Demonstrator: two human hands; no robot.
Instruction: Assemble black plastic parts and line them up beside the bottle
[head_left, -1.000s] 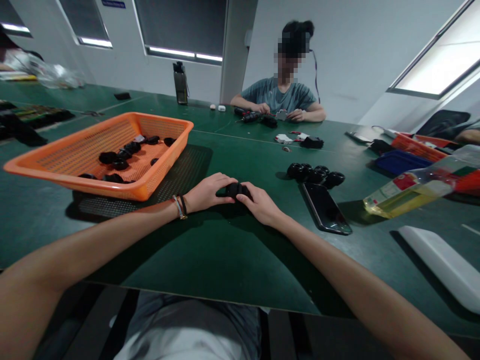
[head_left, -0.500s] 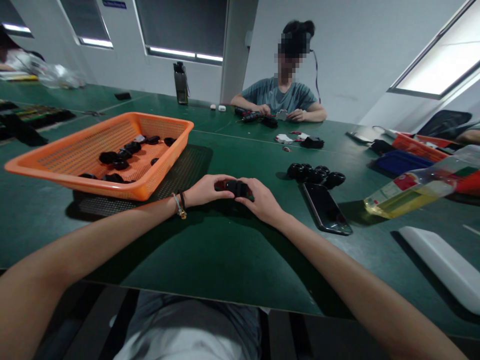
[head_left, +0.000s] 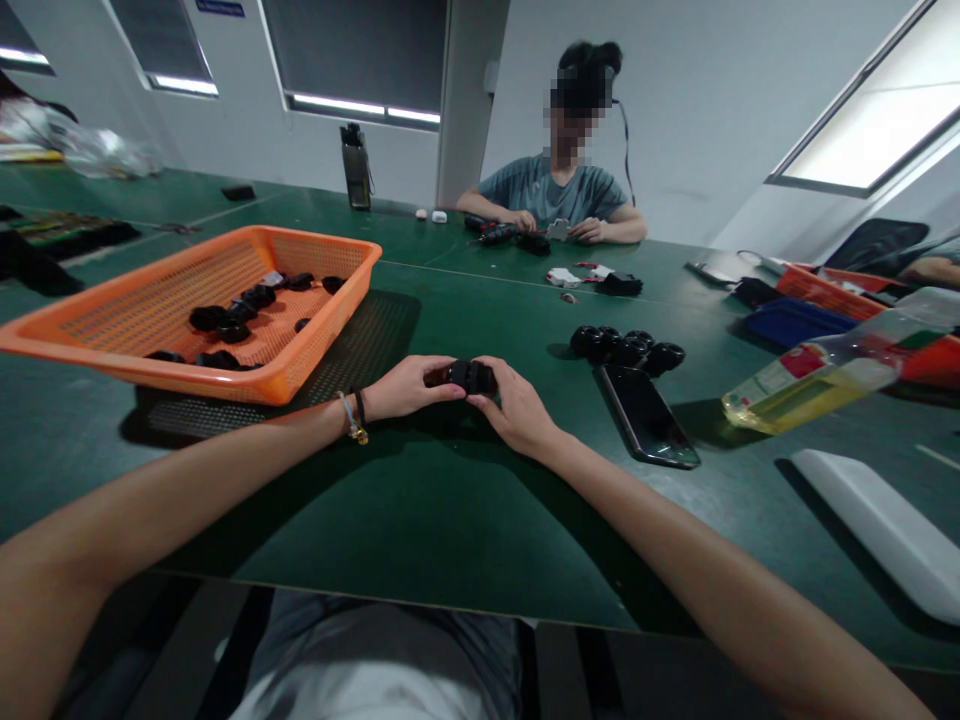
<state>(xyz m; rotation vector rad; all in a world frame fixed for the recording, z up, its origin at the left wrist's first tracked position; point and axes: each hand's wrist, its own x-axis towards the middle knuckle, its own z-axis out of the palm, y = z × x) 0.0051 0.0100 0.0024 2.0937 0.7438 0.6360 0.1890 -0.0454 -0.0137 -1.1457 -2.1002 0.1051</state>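
Near the bench's (head_left: 420, 510) front edge, both hands (head_left: 409, 385) (head_left: 517, 405) grip a black part (head_left: 471, 376), probably light, stiff and smooth, best pinched at its ends

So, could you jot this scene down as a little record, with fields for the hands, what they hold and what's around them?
Left hand: holds one side of a black part
Right hand: holds the other side
Basket: orange, left of the hands, black pieces inside
Right of the hands: black cluster, phone, bottle with yellow liquid
Surface: green table
Across: person in a grey-blue shirt, both hands at small items
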